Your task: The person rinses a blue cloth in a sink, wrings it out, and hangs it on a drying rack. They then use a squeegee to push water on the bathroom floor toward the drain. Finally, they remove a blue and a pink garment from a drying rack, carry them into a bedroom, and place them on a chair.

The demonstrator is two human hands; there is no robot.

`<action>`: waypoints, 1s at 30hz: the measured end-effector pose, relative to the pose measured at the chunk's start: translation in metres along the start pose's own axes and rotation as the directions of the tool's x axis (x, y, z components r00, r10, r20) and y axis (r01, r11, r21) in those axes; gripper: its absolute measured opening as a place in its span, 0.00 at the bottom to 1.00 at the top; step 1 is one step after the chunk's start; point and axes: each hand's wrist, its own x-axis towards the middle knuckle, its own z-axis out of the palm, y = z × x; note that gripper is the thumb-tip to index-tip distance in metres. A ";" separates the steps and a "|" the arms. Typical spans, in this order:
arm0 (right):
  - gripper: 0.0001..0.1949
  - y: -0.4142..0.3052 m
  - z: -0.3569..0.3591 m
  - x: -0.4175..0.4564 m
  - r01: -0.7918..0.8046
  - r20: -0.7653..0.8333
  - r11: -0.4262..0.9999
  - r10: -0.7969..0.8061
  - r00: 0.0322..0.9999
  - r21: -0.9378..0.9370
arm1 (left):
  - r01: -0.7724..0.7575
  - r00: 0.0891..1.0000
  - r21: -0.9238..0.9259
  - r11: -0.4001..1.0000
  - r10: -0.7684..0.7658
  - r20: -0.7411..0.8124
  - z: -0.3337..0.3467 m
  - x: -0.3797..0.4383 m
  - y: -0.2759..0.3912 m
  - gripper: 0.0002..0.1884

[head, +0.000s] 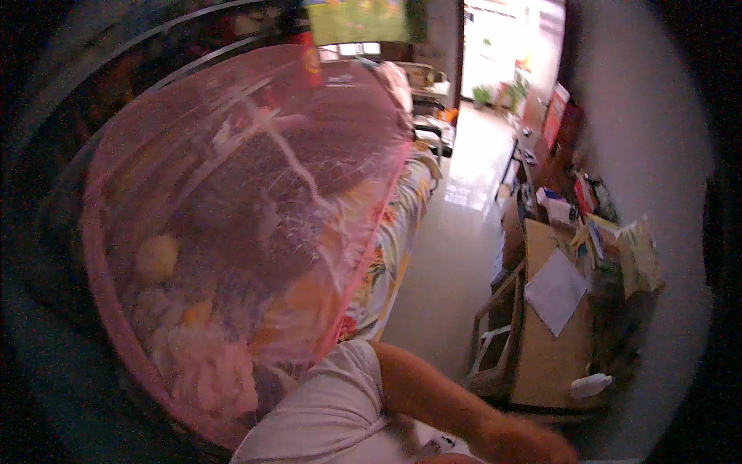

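My left arm, in a pale short sleeve, reaches across the lower part of the view to the right. My left hand [536, 443] is blurred and cut off at the bottom edge, so its fingers and anything in them are hidden. A patch of skin shows at the bottom edge; which body part it is cannot be told. My right hand is not in view. Before me a pink mosquito net [272, 191] covers a bed with a flowered sheet [385, 255]. Through the mesh, crumpled pink cloth [214, 371] and a yellowish object [157, 259] show.
At right stands a brown-topped table [545, 359] with a white sheet of paper [556, 293], a white bottle [590, 384] and bags. A wooden chair frame [478, 342] stands against it. Tiled floor [446, 272] runs between bed and table to a bright doorway [493, 58] with potted plants.
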 end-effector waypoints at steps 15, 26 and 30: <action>0.17 -0.173 -0.314 0.297 0.026 -0.074 0.968 -0.007 0.997 0.248 | -0.001 0.999 -0.189 0.982 -0.006 -0.035 -0.388 -0.069 0.129 0.22; 0.15 -0.272 -0.454 0.571 0.164 -0.074 0.962 -0.151 0.986 0.219 | 0.293 0.833 0.393 0.872 -0.031 -0.552 -0.651 -0.266 0.243 0.17; 0.20 -0.311 -0.508 0.612 0.291 -0.490 0.924 -0.139 0.860 0.248 | 0.489 0.408 0.301 0.819 0.090 -0.908 -0.754 -0.364 0.258 0.19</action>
